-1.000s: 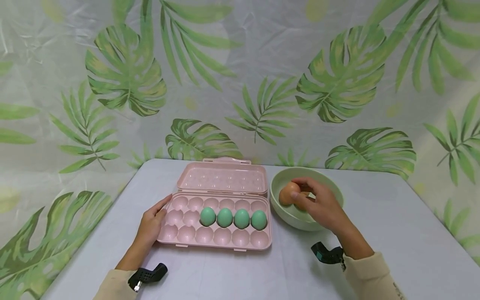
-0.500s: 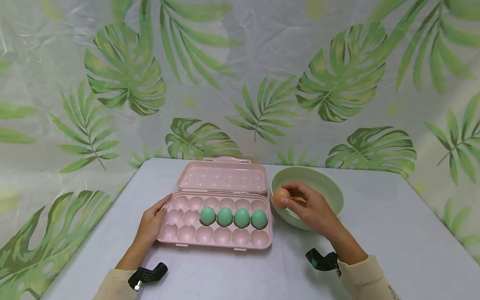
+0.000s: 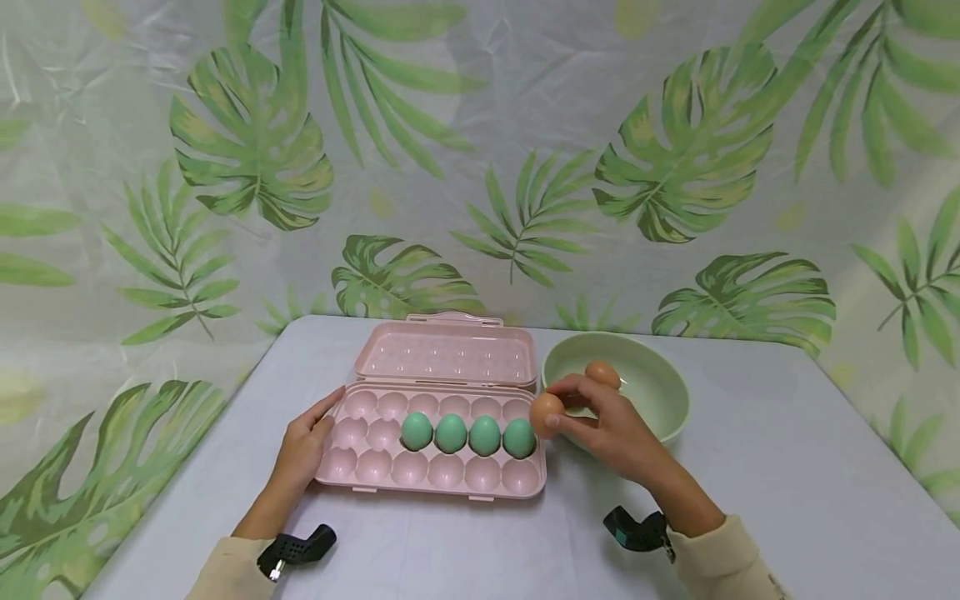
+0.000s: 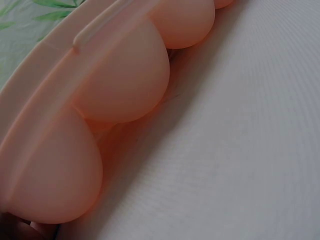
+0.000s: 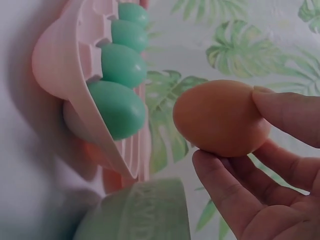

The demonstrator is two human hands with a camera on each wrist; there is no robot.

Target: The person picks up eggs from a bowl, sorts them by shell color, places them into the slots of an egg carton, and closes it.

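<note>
In the head view my right hand (image 3: 603,421) pinches a brown egg (image 3: 547,414) between thumb and fingers, over the gap between bowl and carton. The right wrist view shows this egg (image 5: 220,118) lying sideways in the fingertips, off the table. Left of it is an open pink egg carton (image 3: 408,473) with a row of several green eggs (image 3: 450,434) in its middle cups. My left hand (image 3: 302,446) holds the carton's left end; its fingers are mostly hidden. Only the undersides of the carton's cups (image 4: 125,75) and a bit of finger show in the left wrist view.
A light green bowl (image 3: 660,392) stands right of the carton, with another brown egg (image 3: 602,374) in it. The carton's lid (image 3: 444,354) is folded back. A white cloth covers the table (image 3: 420,550), and a leaf-patterned curtain (image 3: 525,100) hangs right behind it.
My right hand has lifted the brown egg out of the bowl and moved it left to the carton's right edge. A second brown egg in the bowl is now uncovered. My left hand stays put.
</note>
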